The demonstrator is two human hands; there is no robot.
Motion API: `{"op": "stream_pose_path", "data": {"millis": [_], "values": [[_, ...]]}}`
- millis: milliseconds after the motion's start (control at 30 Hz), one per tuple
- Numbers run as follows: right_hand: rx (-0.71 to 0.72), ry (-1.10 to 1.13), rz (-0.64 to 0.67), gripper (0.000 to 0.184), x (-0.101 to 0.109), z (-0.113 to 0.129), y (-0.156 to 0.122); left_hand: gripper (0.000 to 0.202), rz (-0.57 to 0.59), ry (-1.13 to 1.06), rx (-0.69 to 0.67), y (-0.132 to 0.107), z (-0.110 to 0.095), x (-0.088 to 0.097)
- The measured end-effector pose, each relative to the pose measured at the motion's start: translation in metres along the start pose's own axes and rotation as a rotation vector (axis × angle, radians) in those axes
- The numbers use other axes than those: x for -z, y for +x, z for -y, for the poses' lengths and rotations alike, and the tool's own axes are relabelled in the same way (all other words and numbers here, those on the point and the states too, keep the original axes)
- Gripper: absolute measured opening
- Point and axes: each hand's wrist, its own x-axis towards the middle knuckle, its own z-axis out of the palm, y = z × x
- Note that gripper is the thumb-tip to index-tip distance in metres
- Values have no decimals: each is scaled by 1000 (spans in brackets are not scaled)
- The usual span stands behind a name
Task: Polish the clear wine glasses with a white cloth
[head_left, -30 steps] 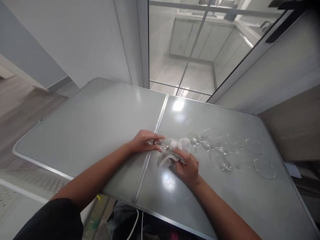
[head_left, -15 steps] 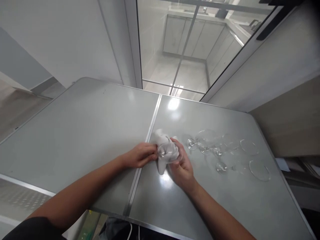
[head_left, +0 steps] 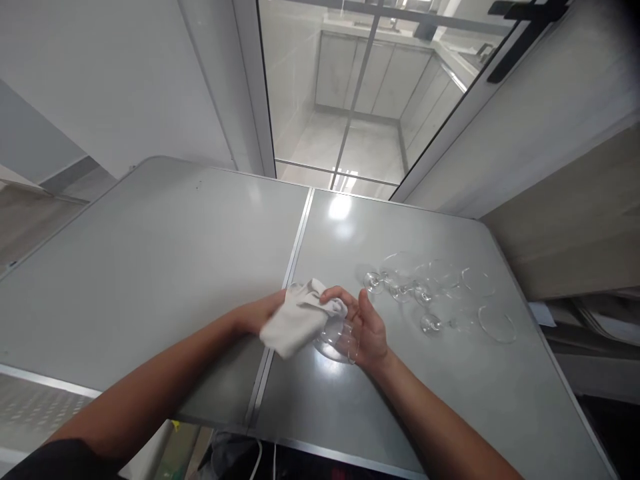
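A clear stemmed glass (head_left: 331, 350) is held tilted over the table, its bowl towards me and to the right. A white cloth (head_left: 296, 323) hangs across its stem side and covers part of it. My left hand (head_left: 257, 315) is at the foot end of the glass, closed on it, with most of its fingers hidden behind the cloth. My right hand (head_left: 369, 333) is beside the bowl, palm turned towards it. Its fingers pinch the cloth's upper edge, while the thumb sticks up, apart from them.
Several clear stemmed glasses (head_left: 431, 325) lie on their sides at the right of the grey table (head_left: 200, 247). A metal seam (head_left: 300, 233) divides the tabletop. Beyond the far edge is a glazed door (head_left: 345, 100). White cords (head_left: 259, 460) hang below the near edge.
The cloth, earlier bunched inside the bowl, is now outside it, spread leftwards over the stem side. The bowl has tipped towards me, and my right hand has opened away from it. The view has shifted slightly.
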Motion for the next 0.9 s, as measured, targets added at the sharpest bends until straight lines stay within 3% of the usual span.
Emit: {"op": "stream_pose_path", "data": {"millis": [67,167,233,300,367,467,567,633,700,800,900], "values": [[92,-46,-20,58,2,-1,-2,44,31,-80,17,-2,2,2],[393,-230,-133,44,9,5,-9,37,119,-150,99,-1,7,5],[501,-471,-68,40,16,12,-14,40,171,-107,112,1,8,5],[468,-696,109,41,19,18,-14,36,192,-35,77,3,7,4],[356,-687,197,48,16,17,-10,36,210,-3,46,3,4,2],[214,-338,52,59,4,5,-1,41,147,-101,98,-1,4,2],[294,-332,-40,64,-1,-10,2,49,-82,-167,130,-2,8,6],[456,-546,-88,62,2,-17,-1,52,-276,-172,103,0,11,9],[600,-896,-73,64,7,-20,-3,52,-388,-143,103,2,13,10],[805,-1521,65,69,10,-22,-1,48,-326,39,89,4,11,8],[1013,-1951,65,57,5,-20,6,39,-328,288,-53,2,7,0]]}}
